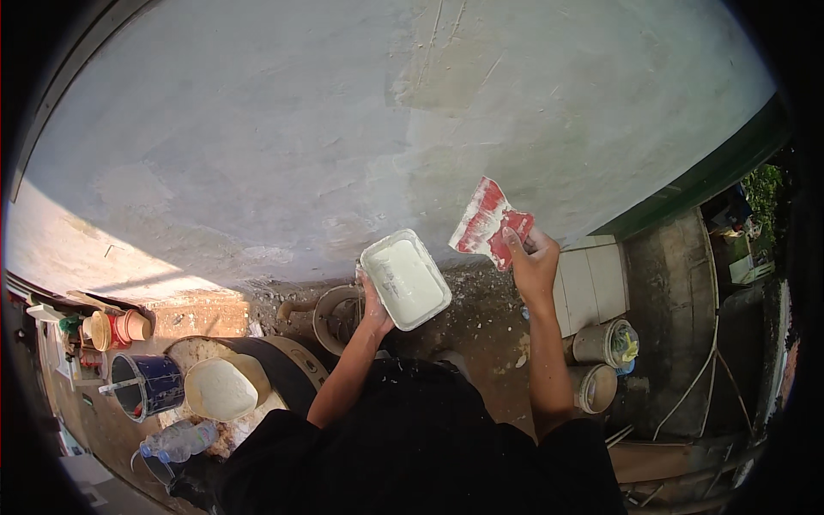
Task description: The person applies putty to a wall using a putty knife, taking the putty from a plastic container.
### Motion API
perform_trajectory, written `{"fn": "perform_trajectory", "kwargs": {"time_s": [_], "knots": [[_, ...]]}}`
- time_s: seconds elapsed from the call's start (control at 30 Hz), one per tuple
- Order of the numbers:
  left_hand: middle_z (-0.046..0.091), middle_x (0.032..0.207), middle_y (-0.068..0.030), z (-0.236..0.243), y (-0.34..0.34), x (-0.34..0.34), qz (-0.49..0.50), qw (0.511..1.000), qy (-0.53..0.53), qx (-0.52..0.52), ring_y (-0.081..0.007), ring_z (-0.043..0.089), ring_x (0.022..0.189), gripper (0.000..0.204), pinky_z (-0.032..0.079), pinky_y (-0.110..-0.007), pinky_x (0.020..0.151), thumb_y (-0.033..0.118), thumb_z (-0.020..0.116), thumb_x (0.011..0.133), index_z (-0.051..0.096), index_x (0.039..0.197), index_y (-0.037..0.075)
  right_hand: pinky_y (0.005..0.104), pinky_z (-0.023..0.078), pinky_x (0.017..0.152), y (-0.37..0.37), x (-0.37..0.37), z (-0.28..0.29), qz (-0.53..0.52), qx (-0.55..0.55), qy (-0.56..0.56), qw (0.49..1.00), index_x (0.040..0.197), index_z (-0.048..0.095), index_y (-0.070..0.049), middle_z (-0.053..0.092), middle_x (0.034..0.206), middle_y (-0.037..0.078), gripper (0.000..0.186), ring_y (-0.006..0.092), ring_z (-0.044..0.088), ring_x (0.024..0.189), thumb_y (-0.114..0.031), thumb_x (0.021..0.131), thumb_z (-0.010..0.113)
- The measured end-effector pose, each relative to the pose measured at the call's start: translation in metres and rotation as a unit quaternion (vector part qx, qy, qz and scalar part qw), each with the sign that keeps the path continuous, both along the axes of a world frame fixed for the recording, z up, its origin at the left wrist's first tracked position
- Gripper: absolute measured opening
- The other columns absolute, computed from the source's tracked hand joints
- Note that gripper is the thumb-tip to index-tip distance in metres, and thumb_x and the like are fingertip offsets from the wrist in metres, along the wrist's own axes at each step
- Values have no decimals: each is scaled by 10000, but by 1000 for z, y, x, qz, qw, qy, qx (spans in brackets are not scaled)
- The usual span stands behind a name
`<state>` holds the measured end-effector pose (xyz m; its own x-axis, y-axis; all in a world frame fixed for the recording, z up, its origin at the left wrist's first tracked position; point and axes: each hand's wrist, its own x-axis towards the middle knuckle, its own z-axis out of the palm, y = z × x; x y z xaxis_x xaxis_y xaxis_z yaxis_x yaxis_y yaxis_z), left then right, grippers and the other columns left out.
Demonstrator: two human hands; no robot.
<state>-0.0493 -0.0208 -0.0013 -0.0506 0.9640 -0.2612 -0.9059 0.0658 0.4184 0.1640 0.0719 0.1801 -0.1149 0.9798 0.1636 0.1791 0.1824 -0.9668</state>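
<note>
My left hand (375, 307) is closed on the left side of a white rectangular tub (406, 279), which has pale putty spread over its inside. The tub is held out in front of my body, near the foot of the wall. To its right, my right hand (536, 260) grips a red putty knife (492, 221) with a wide flared blade, smeared with white putty. The blade points up and left, toward the wall, and I cannot tell whether it touches. Ahead of both hands rises the pale plastered wall (318, 146), with uneven patches and streaks.
At left stand a dark blue bucket (159, 384), a cream basin (225, 388) on a drum (287, 369), and plastic bottles (180, 439). Buckets (601, 343) stand at right beside leaning white panels (592, 279). A pipe (339, 313) sits low by the wall.
</note>
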Motion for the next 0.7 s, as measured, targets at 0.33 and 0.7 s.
{"fn": "perform_trajectory", "kwargs": {"time_s": [0.33,0.7], "knots": [[429,1419,-142,6,3,20,-95,995,7,41,-295,479,1266,1005,425,-481,1038,837,206,775,281,1464,109,295,474,636,-47,4,-68,88,-71,-114,987,919,665,24,674,738,100,145,118,595,656,-92,837,635],[402,1443,-144,9,4,30,-141,989,25,45,-303,440,1301,1019,382,-497,1070,836,204,768,266,1470,99,365,455,605,-33,-15,-64,121,-14,-264,957,854,625,9,612,671,171,135,285,578,585,-113,797,610]]}}
